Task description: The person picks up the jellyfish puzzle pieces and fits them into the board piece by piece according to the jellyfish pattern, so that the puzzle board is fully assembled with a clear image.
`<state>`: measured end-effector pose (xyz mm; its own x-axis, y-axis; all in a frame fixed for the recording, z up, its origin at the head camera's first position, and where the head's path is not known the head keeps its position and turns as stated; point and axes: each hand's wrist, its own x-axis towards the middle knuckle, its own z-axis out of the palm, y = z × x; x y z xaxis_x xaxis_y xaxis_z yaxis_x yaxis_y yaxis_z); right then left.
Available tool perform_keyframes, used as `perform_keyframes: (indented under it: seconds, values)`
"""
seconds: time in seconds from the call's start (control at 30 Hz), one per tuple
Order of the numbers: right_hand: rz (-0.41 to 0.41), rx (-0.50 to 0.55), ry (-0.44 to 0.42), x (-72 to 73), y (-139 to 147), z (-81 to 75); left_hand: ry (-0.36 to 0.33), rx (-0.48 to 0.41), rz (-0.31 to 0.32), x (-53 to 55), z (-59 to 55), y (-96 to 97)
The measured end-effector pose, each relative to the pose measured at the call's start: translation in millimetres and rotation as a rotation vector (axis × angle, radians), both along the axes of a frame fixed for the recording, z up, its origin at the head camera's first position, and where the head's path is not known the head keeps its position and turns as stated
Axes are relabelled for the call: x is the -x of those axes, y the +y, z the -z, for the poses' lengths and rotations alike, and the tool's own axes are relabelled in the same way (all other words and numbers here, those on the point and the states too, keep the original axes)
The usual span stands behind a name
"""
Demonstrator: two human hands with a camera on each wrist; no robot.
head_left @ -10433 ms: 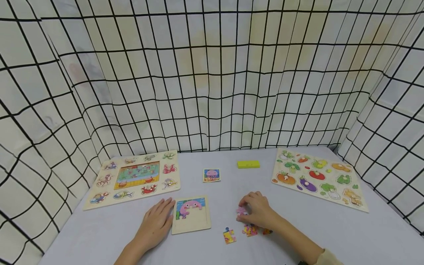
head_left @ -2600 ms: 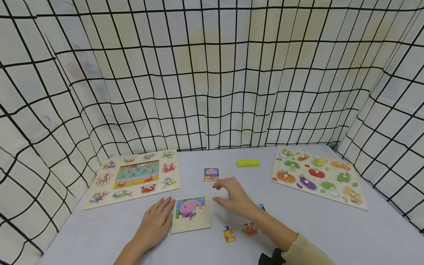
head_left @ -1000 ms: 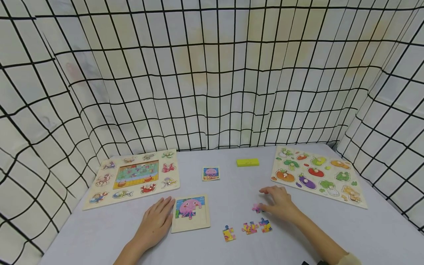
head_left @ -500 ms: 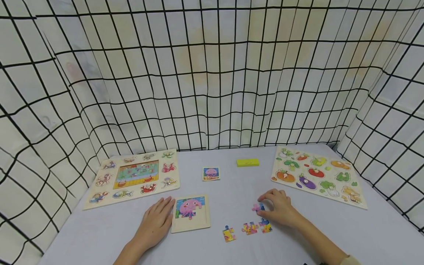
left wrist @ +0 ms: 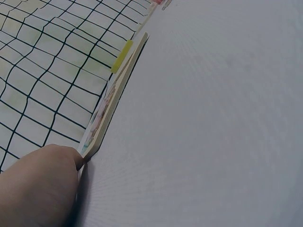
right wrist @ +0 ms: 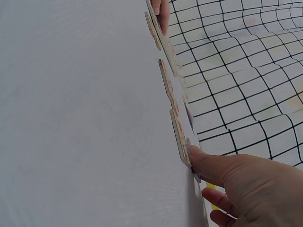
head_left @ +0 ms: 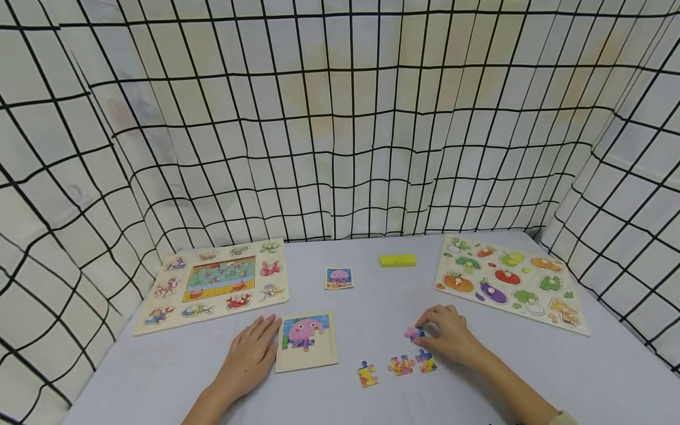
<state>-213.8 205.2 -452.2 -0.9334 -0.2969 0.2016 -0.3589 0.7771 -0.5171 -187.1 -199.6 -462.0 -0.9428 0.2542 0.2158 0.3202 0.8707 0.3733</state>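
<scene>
Right hand [head_left: 448, 335] grip closed, thumb and forefinger pinching a pink-and-blue piece [head_left: 412, 333], well right of the puzzle tray [head_left: 317, 361]; can't tell if piece touches the worktop [head_left: 303, 401] or is lifted. Left hand [head_left: 248, 361] grip relaxed, fingers extended, hand lying flat just left of the tray, fingertips touching its edge. Tray lies flat, pink sea creature on blue partly assembled in it, bare wood on the near side and lower right. Three loose pieces right of the tray, nearer the person: yellow piece [head_left: 367, 375] closest to it, pink-and-yellow piece [head_left: 401, 366] farther right, blue-and-yellow piece [head_left: 427, 362] farthest. Behind the tray, slightly right: small picture card [head_left: 339, 279] with a pink sea creature. Behind and farther right: yellow block [head_left: 397, 261]. Behind and left of the tray: sea-animal board [head_left: 220, 313], angled. Far right of the tray, set back: vegetable board [head_left: 529, 282], angled too. Black-lined net [head_left: 350, 147] over pale cloth stands behind everything and along both sides of the tray area.
</scene>
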Motion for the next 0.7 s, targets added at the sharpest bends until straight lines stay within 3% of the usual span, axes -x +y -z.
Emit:
perform_keyframes:
  seconds: [0.27,0.7]
  values:
    - [0.014,0.009,-0.014,-0.8,-1.7,-0.7,0.014,-0.004,0.007,-0.8,-0.3,0.1]
    - [-0.096,0.119,-0.047,-2.0,-0.4,-0.3,0.015,0.004,0.006,0.3,0.7,0.0]
